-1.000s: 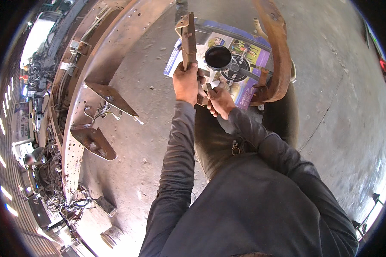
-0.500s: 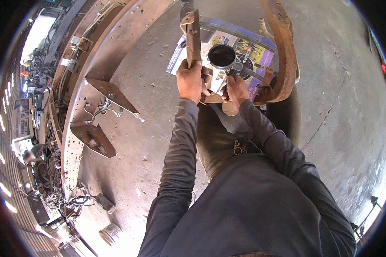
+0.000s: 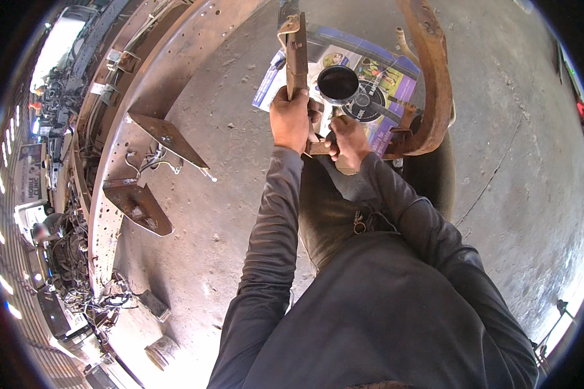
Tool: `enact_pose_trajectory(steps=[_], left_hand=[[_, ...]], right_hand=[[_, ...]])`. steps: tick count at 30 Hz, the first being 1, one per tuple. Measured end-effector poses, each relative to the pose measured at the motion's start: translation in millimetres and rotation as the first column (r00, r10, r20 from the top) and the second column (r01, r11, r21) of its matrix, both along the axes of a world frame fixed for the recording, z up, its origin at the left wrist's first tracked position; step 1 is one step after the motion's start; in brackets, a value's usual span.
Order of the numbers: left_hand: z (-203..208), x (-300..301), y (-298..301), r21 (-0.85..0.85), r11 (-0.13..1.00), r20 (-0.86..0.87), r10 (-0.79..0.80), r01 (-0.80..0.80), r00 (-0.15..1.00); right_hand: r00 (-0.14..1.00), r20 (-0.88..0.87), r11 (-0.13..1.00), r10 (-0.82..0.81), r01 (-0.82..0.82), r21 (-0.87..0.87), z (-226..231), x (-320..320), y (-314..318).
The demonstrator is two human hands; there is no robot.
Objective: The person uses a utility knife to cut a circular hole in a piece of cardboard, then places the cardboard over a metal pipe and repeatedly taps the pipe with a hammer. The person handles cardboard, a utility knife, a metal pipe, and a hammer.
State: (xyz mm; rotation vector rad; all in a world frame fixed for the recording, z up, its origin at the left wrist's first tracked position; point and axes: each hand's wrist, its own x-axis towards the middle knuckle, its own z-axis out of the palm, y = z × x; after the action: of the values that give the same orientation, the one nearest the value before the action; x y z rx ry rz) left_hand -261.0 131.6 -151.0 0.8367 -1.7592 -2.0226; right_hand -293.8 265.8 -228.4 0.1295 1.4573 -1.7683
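My left hand (image 3: 289,122) is closed around the lower part of an upright, flat rusty metal bar (image 3: 296,55) that has a bolt near its top. Close beside it, my right hand (image 3: 350,139) is closed, fingers curled, at the rusty lower crosspiece (image 3: 319,148). Something small and dark shows at its fingers, but I cannot make out what it is. Just beyond the right hand stands a round can (image 3: 338,84) with dark contents. Under the can lies a printed purple and white sheet (image 3: 394,87).
A curved rusty metal arm (image 3: 433,84) rises right of my hands. On the left runs a long perforated steel beam (image 3: 136,123) with brown brackets (image 3: 136,206) jutting out. Tangled wires (image 3: 113,295) and a small round container (image 3: 162,353) lie at the lower left.
My right hand has drawn back from beside the can and shifted slightly left, toward the lower crosspiece. The left hand keeps its grip on the bar, which has shifted slightly right.
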Motion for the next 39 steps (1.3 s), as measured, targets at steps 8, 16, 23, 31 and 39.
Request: enact_pose_trajectory(steps=[8, 16, 23, 31, 39], left_hand=[[5, 2, 0, 0.038, 0.999, 0.009, 0.014, -0.015, 1.000], [30, 80, 55, -0.777, 0.613, -0.284, -0.142, -0.141, 0.948], [-77, 12, 80, -0.776, 0.629, 0.080, 0.017, 0.052, 0.997], [-96, -53, 68, -0.749, 0.646, 0.333, 0.177, 0.146, 0.926], [-107, -55, 49, -0.872, 0.446, 0.299, 0.164, 0.200, 0.940]], right_hand=[[0.993, -0.113, 0.999, -0.021, 0.024, 0.029, -8, -2, 21], [0.915, -0.331, 0.944, 0.231, -0.129, 0.303, -32, 15, 115], [0.805, -0.361, 0.846, 0.471, -0.297, 0.442, 1, 38, 166], [0.918, -0.396, 0.970, 0.030, 0.069, 0.232, 49, 25, 280], [0.772, -0.344, 0.845, -0.534, 0.496, -0.199, 63, -99, 249]])
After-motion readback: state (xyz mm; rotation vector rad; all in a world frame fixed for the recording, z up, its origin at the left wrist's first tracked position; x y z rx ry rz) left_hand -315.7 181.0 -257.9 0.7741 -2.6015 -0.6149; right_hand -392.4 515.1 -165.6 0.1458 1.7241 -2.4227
